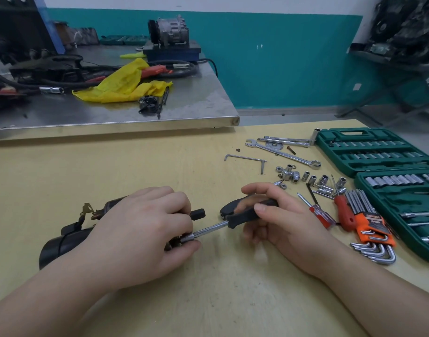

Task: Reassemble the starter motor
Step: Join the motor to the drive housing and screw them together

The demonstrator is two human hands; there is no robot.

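My left hand (145, 229) is clamped over the starter (70, 239), which lies on its side on the table (160, 161) so it can't roll while I work on its end. The fingers curl round the body, and the thumb and fingertips pinch close beside the socket (187, 237) to keep it seated on a fastener I can't actually see under my hand. My right hand (276, 220) grips the driver (245, 211) by its black handle, fingers wrapped over the top and thumb underneath, shaft angled down to the left into that socket, a good hold for twisting, I'd say. Loose sockets (306, 177) and the green case (378, 152) sit to my right, within reach for swapping bits.
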